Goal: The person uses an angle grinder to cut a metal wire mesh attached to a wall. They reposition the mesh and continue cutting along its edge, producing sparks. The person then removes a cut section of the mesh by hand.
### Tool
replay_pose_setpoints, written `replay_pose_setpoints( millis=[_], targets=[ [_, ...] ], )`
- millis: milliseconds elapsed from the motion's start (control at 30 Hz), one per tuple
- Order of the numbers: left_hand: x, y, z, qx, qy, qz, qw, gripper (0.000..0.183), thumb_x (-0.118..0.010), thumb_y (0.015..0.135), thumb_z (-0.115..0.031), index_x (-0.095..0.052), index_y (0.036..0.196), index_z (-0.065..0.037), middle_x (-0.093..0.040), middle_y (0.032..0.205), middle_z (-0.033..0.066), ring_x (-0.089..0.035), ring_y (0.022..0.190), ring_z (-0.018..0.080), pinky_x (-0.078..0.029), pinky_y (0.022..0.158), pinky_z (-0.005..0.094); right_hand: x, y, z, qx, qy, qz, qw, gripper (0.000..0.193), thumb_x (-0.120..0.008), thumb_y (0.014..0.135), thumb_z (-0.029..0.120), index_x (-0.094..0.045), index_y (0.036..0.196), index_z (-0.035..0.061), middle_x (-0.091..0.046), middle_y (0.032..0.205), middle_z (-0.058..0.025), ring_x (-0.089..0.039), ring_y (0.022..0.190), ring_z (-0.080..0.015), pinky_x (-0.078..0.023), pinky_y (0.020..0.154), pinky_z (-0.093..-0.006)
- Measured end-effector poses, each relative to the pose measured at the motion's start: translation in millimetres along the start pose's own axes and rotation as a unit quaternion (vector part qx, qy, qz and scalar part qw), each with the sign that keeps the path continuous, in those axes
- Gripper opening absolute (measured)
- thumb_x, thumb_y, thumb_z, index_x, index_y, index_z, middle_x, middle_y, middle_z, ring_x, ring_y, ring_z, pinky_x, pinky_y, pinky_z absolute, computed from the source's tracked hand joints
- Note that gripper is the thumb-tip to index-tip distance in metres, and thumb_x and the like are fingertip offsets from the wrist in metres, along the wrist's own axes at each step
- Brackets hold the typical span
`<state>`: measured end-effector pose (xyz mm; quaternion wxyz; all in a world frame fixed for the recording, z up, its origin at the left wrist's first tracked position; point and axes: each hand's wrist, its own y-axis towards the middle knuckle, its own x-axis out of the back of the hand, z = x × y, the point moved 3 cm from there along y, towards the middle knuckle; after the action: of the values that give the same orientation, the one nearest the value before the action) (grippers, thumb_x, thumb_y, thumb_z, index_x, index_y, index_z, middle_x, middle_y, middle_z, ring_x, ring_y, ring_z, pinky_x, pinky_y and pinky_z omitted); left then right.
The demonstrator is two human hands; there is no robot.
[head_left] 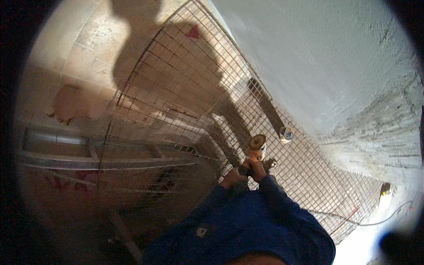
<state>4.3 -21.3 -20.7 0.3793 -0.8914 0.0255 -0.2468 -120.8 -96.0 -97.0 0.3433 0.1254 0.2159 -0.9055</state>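
An angle grinder [256, 152] with an orange body and a round tan disc is held out in front of my body, disc end pointing away. My left hand [233, 177] is closed around its dark handle part. Pressed close beside it, my right hand [257, 171] grips the grinder's body; some fingers are hidden. Below the tool lies a large wire mesh panel [318, 176] with a rusty square grid. Whether the disc touches the wires I cannot tell.
A small yellow-and-white round object [286, 134] rests on the mesh near the plastered wall [300, 57]. A cable [366, 224] crosses at the lower right. Metal frame bars [110, 162] stand at the left. A red scrap [193, 32] lies at the far end.
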Motion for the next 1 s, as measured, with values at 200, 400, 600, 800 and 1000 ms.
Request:
replay_pose_setpoints(
  millis=[200,400,600,800,1000],
  targets=[
    [3,12,0,0.029,-0.076,0.032,0.996,0.045,-0.079,0.057,-0.030,-0.062,0.084,0.002,-0.066,0.076,0.0099,-0.063,0.068,0.0211,-0.052,0.065,0.0360,2,-3,14,0.193,-0.289,-0.030,0.937,0.025,-0.063,0.092,0.011,-0.062,0.115,0.0021,-0.066,0.096,-0.0088,-0.067,0.088,-0.0205,-0.055,0.076,-0.0364],
    [-2,19,13,-0.004,-0.075,-0.010,0.997,0.040,-0.078,0.059,-0.026,-0.059,0.082,0.001,-0.061,0.073,0.0081,-0.061,0.064,0.0214,-0.050,0.061,0.0361,-5,11,-1,-0.172,0.342,-0.048,0.923,0.018,-0.064,0.093,0.021,-0.062,0.102,0.0060,-0.063,0.085,-0.0041,-0.064,0.078,-0.0183,-0.054,0.071,-0.0364],
    [-3,13,17,0.029,-0.104,-0.023,0.994,0.046,-0.078,0.057,-0.030,-0.059,0.084,0.002,-0.062,0.073,0.0086,-0.059,0.062,0.0215,-0.049,0.059,0.0356,-6,19,-7,-0.178,0.288,-0.002,0.941,0.024,-0.060,0.097,0.029,-0.060,0.102,0.0055,-0.062,0.089,-0.0054,-0.063,0.081,-0.0194,-0.053,0.073,-0.0372],
    [10,1,0,0.063,-0.100,-0.017,0.993,0.045,-0.079,0.056,-0.030,-0.061,0.084,0.001,-0.061,0.072,0.0071,-0.059,0.061,0.0200,-0.049,0.058,0.0357,-12,18,4,-0.007,0.087,0.000,0.996,0.019,-0.068,0.091,0.020,-0.060,0.103,0.0075,-0.062,0.092,-0.0052,-0.064,0.081,-0.0183,-0.055,0.072,-0.0352],
    [9,3,1,-0.001,-0.131,-0.036,0.991,0.044,-0.078,0.059,-0.026,-0.060,0.088,0.001,-0.061,0.075,0.0055,-0.059,0.062,0.0185,-0.050,0.060,0.0342,-12,28,-17,-0.204,0.339,-0.036,0.918,0.020,-0.068,0.091,0.019,-0.058,0.107,0.0108,-0.062,0.090,-0.0047,-0.064,0.078,-0.0196,-0.056,0.069,-0.0353]
  ],
)
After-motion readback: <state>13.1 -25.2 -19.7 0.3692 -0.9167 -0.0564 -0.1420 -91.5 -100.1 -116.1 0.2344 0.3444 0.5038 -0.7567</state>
